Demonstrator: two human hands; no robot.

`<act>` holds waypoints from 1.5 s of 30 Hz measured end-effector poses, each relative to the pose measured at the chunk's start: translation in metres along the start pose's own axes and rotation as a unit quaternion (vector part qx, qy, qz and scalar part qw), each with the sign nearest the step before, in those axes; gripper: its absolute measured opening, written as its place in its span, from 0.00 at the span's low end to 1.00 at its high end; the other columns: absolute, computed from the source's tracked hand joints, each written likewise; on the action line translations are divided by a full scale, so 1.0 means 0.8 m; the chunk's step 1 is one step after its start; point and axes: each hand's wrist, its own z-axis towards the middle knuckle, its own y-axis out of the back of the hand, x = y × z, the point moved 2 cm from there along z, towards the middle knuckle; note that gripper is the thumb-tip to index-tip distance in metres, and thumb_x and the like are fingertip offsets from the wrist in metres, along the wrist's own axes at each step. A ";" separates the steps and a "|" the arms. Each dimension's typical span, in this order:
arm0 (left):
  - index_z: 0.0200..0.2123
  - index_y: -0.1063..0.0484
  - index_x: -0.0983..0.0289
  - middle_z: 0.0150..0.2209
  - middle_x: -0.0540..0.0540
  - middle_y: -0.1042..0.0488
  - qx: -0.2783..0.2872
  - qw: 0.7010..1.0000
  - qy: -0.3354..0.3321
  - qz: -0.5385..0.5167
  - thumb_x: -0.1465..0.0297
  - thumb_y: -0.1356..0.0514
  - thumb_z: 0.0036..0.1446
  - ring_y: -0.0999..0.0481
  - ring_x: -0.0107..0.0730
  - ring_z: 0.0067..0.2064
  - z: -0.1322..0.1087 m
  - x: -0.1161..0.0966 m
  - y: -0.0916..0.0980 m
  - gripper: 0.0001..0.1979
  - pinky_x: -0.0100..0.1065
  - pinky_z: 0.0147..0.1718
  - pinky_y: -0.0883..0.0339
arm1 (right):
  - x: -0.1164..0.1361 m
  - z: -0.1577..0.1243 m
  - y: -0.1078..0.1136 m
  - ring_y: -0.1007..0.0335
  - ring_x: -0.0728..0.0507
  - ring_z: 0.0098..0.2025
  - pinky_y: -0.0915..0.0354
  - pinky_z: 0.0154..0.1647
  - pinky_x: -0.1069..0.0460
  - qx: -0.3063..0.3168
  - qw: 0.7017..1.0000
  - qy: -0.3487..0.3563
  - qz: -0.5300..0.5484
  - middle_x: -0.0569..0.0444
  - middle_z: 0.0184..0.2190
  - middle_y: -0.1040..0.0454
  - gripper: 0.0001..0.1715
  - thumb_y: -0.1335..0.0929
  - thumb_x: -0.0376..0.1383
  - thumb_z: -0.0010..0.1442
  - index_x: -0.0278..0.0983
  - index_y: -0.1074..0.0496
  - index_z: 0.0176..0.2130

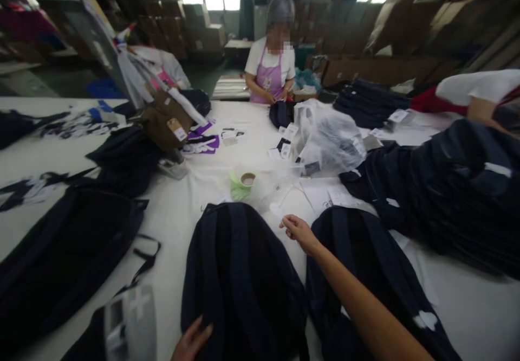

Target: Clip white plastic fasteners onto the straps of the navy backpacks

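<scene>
Navy backpack (252,274) sat lower center: soft cloth, rounded top, two flat straps. Left hand (193,342) was at its lower-left edge, fingers slightly bent; couldn't tell if it gripped. Right hand (300,233), near frame center, had fingertips pinched together; couldn't tell on what. Second backpack (365,252) lay close on the right, crinkled plastic bag (329,136) beyond. White table (168,214) had a bare strip left of center; stacked bags (447,198) crowded the right edge.

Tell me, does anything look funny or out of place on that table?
The brown bag looks odd: it's tilted beside a dark heap, while the backpack by the left hand is navy. I see no clear spill or damage.
</scene>
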 end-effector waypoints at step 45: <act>0.38 0.27 0.67 0.37 0.60 0.21 0.050 0.978 -0.176 -0.102 0.63 0.29 0.39 0.21 0.42 0.40 0.015 0.027 0.058 0.23 0.41 0.45 0.30 | -0.030 -0.160 -0.314 0.41 0.55 0.17 0.47 0.17 0.59 0.271 0.939 -0.209 0.037 0.59 0.16 0.31 0.10 0.27 0.37 0.46 0.34 0.30 0.23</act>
